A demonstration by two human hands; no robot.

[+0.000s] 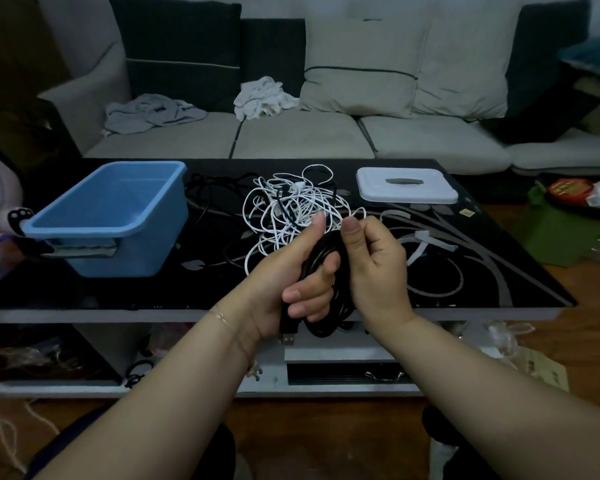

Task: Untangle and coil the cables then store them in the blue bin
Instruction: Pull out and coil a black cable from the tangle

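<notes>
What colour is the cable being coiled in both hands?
Black: the coiled cable gripped by the left hand and right hand, head view.

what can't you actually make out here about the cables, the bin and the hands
Head view only:
- Black cable coil: the left hand and right hand cover much of it, so its loop count is hidden.
- White cable tangle: strands too thin and overlapped to count separate cables.
- Blue bin: its near wall hides part of the floor inside.
- Other black cables: lost against the dark table.
</notes>
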